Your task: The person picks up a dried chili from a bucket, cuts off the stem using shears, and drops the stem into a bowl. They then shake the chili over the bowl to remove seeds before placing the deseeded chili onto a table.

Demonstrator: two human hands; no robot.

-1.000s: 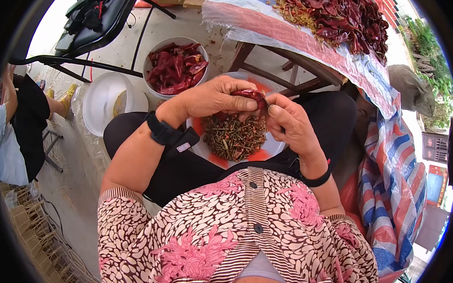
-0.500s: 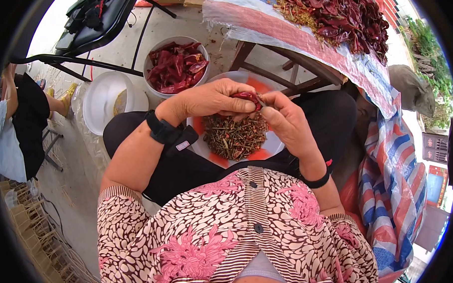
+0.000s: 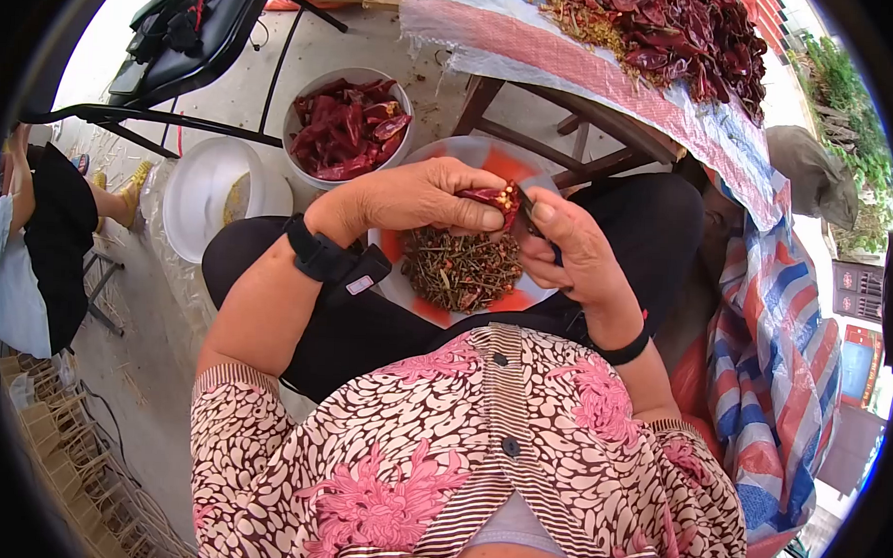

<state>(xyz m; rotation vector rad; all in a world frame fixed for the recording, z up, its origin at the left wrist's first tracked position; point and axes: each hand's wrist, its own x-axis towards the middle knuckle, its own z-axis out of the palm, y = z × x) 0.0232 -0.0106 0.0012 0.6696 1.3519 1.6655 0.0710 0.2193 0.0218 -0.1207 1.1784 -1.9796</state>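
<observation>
My left hand (image 3: 425, 195) is closed on a dark red dried chili (image 3: 494, 195), whose right end is open and shows pale yellow seeds. Just to its right, my right hand (image 3: 571, 244) is closed round a small dark-bladed knife (image 3: 526, 205), with the blade close to the chili's open end. Both hands are above a basin (image 3: 392, 282) on my lap, white with red patches inside. Stems and small chili bits (image 3: 462, 270) are heaped in it.
Beyond my left forearm stand a bucket of red chilies (image 3: 348, 128) and a white tub (image 3: 208, 197). A stool (image 3: 560, 135) is ahead, under a striped sheet (image 3: 572, 57) bearing piled chilies. A black chair (image 3: 209, 49) stands upper left; another person (image 3: 59, 246) is at far left.
My right hand has moved slightly right and down from the chili, and the knife blade now shows. The chili's end now appears open, with its seeds visible.
</observation>
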